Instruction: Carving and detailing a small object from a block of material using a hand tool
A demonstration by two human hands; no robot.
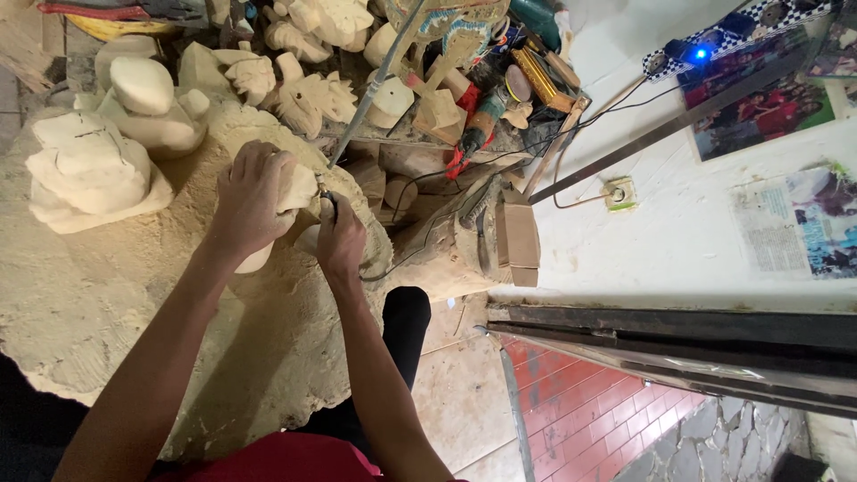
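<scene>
My left hand (250, 201) grips a pale wooden carving (299, 189), pressing it down on a dust-covered work surface (89, 303). My right hand (341, 239) is shut around a rotary carving tool (327, 203), its tip touching the carving's right side. A grey flexible shaft (375, 85) runs from the tool up and away. Most of the carving is hidden under my left fingers.
Rough pale carved blanks (89, 174) stand at the left and several more (312, 89) crowd the back. A power tool with red parts (478, 129), cables (420, 183) and a wall socket (619, 193) lie right. A white wall (678, 241) holds pictures (768, 107).
</scene>
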